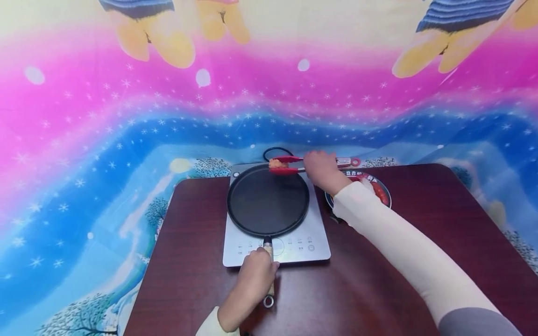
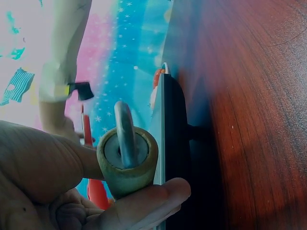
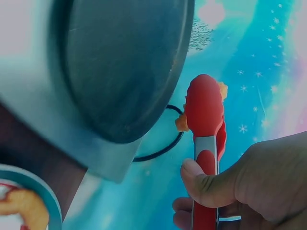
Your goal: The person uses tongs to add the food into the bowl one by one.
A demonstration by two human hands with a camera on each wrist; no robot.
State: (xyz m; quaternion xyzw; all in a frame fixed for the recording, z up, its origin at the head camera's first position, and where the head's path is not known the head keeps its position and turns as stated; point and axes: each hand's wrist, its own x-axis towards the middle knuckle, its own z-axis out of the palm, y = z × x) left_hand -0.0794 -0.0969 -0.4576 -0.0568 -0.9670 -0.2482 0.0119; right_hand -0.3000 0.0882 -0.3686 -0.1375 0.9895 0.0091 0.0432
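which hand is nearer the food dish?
Right. The right hand, holding the tongs, is close by the left edge of the food dish; the left hand, on the pan handle, is farther left and nearer the body.

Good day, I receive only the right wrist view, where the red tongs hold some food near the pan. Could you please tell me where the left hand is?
Observer: In the head view, the left hand grips the handle of the pan.
Operator: Thank you. How does this handle end?
Observer: With a metal ring, which the left wrist view shows closely.
Operator: And does the cooker have any marks at the front?
Observer: Yes, the head view shows a small round symbol near its front right corner.
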